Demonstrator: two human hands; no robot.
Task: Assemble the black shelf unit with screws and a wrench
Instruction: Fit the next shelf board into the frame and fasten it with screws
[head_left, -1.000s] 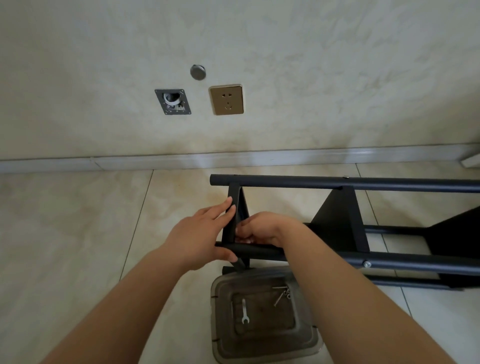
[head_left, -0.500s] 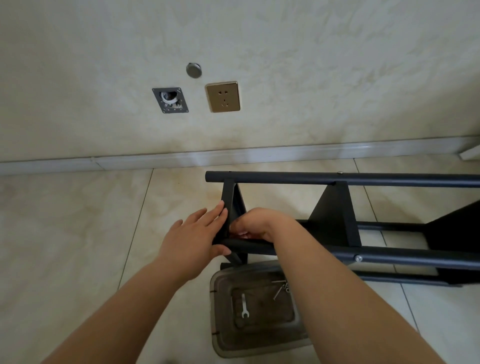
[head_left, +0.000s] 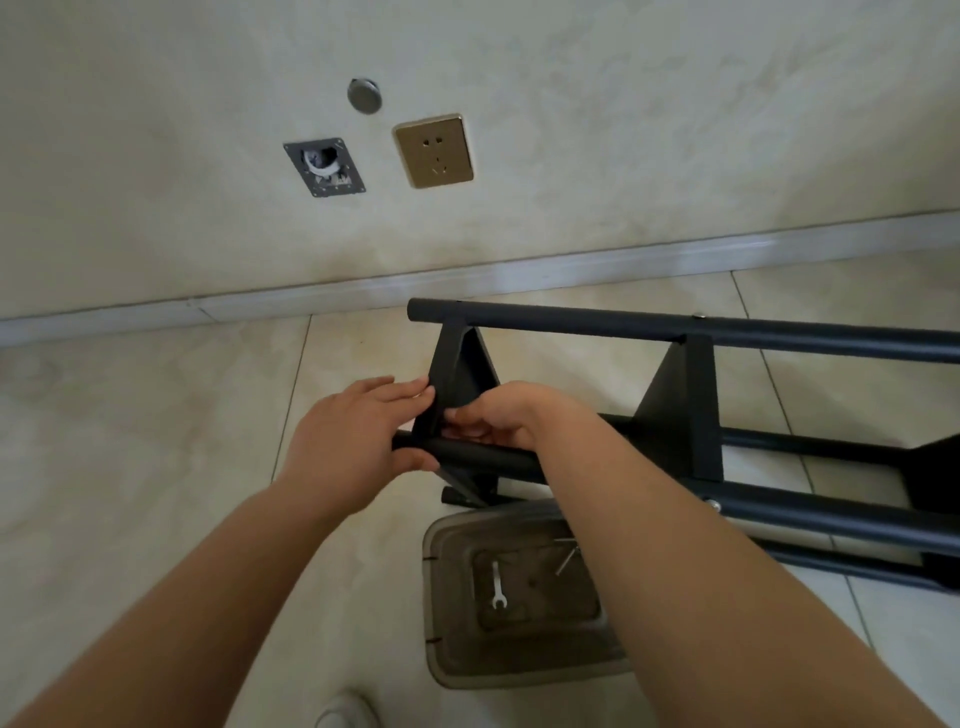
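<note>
The black shelf unit (head_left: 680, 400) lies on its side on the tiled floor, its round poles running off to the right. My left hand (head_left: 358, 436) holds the left end of the near pole, thumb under it and fingers laid against the end shelf panel (head_left: 462, 374). My right hand (head_left: 498, 421) has its fingers curled at the joint of that panel and the near pole; whatever it pinches is hidden. A small silver wrench (head_left: 497, 584) and a few loose screws (head_left: 569, 558) lie in a clear plastic box (head_left: 441, 613) below the frame.
A wall with a skirting board (head_left: 363, 291) runs close behind the frame, with a gold socket (head_left: 434, 150) and a grey metal plate (head_left: 324, 167) on it. A white shoe tip (head_left: 345, 712) shows at the bottom edge.
My view has tilted and shifted a little. Both hands stay at the same joint; the left fingers have slid slightly higher on the end panel.
</note>
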